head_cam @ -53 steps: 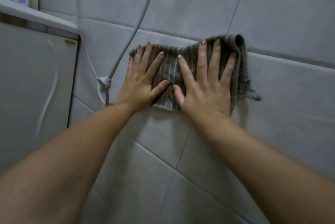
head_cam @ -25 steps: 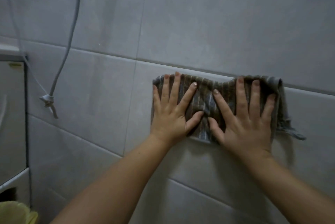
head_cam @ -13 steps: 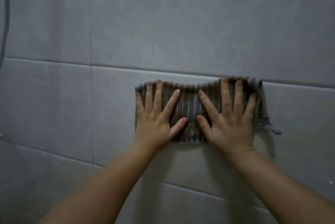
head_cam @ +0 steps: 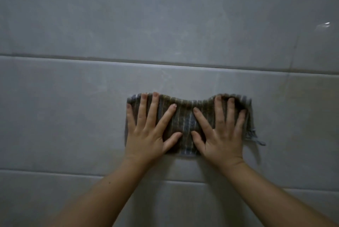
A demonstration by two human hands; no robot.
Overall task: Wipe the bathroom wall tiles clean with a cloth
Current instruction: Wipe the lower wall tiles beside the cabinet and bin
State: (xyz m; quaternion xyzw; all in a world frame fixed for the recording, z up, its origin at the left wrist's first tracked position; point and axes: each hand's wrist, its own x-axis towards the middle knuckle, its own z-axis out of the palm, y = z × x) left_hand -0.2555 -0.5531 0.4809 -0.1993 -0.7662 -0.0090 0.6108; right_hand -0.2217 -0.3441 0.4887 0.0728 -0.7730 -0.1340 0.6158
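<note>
cloth slid right (fringed), left hand, right hand, tiles around

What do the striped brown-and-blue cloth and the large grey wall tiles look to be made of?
Striped brown-and-blue cloth: likely woven cotton towelling with a matte finish. It shows ribbed stripes and a frayed strand at its right edge.
Large grey wall tiles: probably glazed ceramic or porcelain, smooth and semi-glossy. They show a light glint and recessed grout lines.
</note>
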